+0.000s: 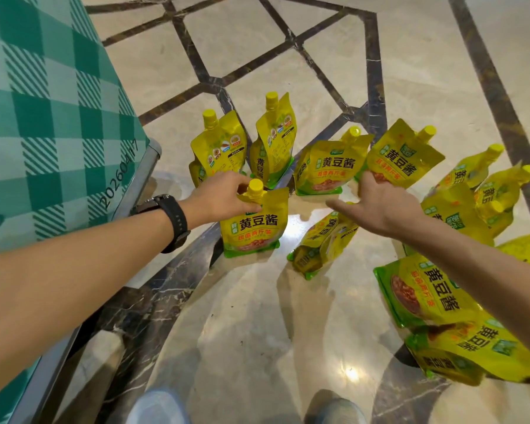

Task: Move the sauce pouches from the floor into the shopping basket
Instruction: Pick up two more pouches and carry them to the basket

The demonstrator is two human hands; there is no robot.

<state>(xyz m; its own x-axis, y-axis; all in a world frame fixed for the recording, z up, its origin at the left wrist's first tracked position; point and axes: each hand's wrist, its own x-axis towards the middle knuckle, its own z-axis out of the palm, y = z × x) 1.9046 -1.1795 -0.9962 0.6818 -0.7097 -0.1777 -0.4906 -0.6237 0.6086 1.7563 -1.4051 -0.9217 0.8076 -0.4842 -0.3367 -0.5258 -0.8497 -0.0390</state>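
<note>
Nearest you, beyond your shoes (156, 405), the polished floor (257, 316) looks slick. Two flat pouches (426, 292) lie at your right under your forearm. Shift your feet that way and you may tread on one, burst it or slide.

Further out, a tipped pouch (322, 243) lies on its side between your hands. Your left hand (224, 195) pinches the front pouch (254, 231) at the neck, just under its yellow cap, with its base on the floor. Held only by that corner, a full pouch will probably swing as it lifts. It could slip from your fingers or clip the ones behind it.

Your right hand (380, 206) is spread, thumb splayed wide, and grips nothing. Its fingers (368, 186) touch the lower edge of a standing pouch (404, 157). A push there instead of a proper grasp may tip it into its neighbour (328, 166), which stands just beside it.

Beyond these, the back pair (273, 142) stands upright, and the leaning cluster (471, 191) at your right looks ready to fall at one knock.

I cannot pick out the shopping basket for certain. The green checked cloth (43, 102) on a metal frame (147, 166) at your left may belong to it. If so, a dangling pouch could catch that frame on the way over.
</note>
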